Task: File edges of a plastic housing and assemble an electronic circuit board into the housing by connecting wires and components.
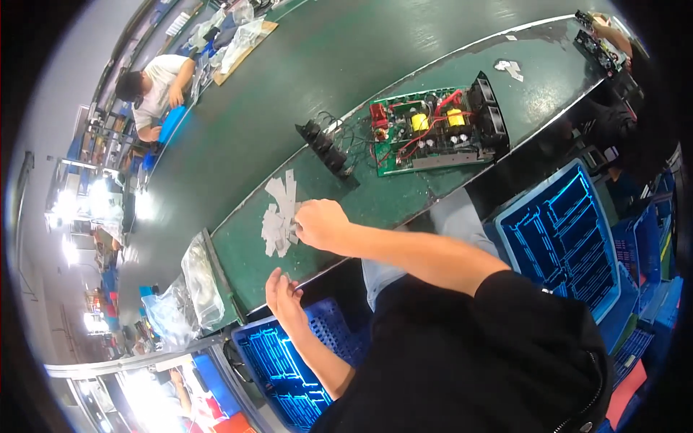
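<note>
A loose pile of thin white strips (276,222) lies on the green bench top (238,252). At the pile's right edge is my right hand (323,225), fingers closed together; a greyish bit shows at the fingertips, too small to name. My left hand (286,299) hovers at the bench's near edge, below the pile. Its fingers are curled toward the thumb, around something small that I cannot make out. Farther right lies an open green circuit board (433,133) with yellow coils, red wires and black fans. A black fan assembly (325,148) stands to its left, with thin black wires.
Blue crates (249,335) (613,289) holding dark slotted parts stand below the bench on both sides. Clear plastic bags (177,307) lie at the left end. Across the bench, a person (155,94) handles a blue item. Another person's arm (612,36) reaches in at far right.
</note>
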{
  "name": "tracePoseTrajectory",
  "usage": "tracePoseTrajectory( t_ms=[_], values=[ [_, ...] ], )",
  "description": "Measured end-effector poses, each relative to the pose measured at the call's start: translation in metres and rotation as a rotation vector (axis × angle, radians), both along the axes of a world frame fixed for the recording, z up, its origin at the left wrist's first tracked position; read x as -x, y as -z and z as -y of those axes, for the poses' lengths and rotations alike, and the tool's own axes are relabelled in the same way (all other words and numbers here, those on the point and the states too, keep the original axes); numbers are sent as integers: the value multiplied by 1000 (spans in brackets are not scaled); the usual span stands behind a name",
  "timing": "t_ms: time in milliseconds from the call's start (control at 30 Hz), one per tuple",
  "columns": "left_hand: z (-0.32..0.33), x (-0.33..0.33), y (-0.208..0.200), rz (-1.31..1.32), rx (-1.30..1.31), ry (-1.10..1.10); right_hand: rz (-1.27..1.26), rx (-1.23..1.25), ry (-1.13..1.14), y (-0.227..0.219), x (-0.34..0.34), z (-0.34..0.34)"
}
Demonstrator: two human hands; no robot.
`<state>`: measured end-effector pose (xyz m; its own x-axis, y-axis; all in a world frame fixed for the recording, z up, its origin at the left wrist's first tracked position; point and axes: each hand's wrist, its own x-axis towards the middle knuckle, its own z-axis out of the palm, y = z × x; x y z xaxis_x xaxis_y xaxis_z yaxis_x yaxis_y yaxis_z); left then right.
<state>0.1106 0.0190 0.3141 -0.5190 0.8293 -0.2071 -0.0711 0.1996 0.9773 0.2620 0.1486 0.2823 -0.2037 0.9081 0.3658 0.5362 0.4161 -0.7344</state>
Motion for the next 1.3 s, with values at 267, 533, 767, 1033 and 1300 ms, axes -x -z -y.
tracePoseTrajectory(
  t_ms=[267,533,767,1033,1300],
  values=[
    [-80,-42,6,-119,15,143,-314,-196,27,-33,-128,1],
    [-142,-78,41,-831,100,330,37,-208,413,-49,-278,-96],
    [-166,-59,57,-547,35,243,584,-94,326,-9,-265,-216],
    [-193,-31,34,-293,8,160,592,100,105,-1,-231,-229],
    [-205,-61,-8,36,-93,452,533,143,192,-2,-225,-202]
  ],
)
